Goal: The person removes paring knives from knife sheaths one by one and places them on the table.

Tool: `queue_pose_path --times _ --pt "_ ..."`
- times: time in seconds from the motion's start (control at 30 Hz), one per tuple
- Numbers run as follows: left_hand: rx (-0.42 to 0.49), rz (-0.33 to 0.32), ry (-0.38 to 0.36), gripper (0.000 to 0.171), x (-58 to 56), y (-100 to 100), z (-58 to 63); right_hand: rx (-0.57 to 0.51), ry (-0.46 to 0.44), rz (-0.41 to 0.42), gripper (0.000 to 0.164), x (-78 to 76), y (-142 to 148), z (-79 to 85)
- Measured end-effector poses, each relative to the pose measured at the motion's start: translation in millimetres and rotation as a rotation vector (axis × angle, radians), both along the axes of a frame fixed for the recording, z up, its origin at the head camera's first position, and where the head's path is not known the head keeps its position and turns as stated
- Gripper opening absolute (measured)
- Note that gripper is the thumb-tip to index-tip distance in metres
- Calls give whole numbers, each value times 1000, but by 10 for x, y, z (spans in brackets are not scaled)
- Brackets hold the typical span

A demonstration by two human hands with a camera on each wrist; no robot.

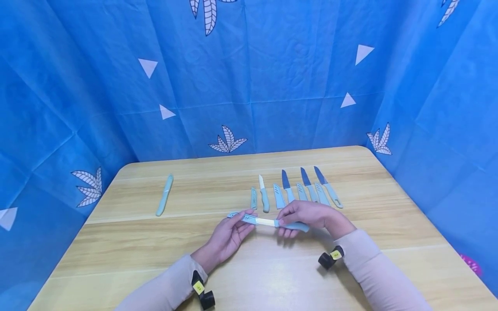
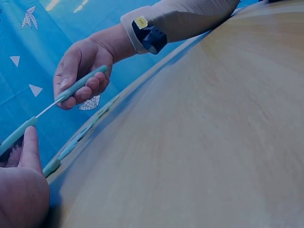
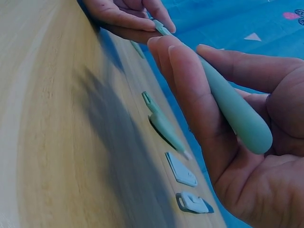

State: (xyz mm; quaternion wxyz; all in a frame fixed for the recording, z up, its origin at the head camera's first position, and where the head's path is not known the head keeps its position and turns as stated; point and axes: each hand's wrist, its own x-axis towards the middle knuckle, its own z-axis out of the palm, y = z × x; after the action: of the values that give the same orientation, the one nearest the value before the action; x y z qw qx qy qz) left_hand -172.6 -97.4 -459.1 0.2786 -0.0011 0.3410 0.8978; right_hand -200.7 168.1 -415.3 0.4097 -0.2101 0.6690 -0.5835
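Note:
My left hand (image 1: 228, 240) holds a light-blue blade sheath (image 1: 247, 219) between thumb and fingers. In my right hand (image 1: 311, 213) is a white-bladed knife, gripped by its pale blue-green handle (image 1: 298, 226). A bare stretch of its white blade (image 1: 266, 222) shows between handle and sheath, and the tip is hidden inside the sheath. Sheath and knife line up, raised above the table, as the left wrist view shows with the handle (image 2: 81, 84) and sheath (image 2: 18, 135). The right wrist view has the handle's rounded end (image 3: 254, 133) lying across the palm.
Beyond the hands, another white-bladed knife (image 1: 265, 200) lies beside a small sheath (image 1: 253, 198). To its right, several dark-bladed knives (image 1: 285, 179) alternate with light-blue sheaths (image 1: 279, 197). A sheathed knife (image 1: 165, 195) lies at the left of the wooden table (image 1: 128, 242). Blue curtains (image 1: 288, 73) surround it.

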Motion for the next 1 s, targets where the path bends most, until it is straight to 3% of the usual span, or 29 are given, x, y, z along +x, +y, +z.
queue_pose_path --times 0.4,1.0 --pt "8 -30 -1 46 -5 -56 19 1 4 8 33 31 52 2" --pt "-46 -1 42 45 -39 -235 103 12 2 -51 36 28 107 73"
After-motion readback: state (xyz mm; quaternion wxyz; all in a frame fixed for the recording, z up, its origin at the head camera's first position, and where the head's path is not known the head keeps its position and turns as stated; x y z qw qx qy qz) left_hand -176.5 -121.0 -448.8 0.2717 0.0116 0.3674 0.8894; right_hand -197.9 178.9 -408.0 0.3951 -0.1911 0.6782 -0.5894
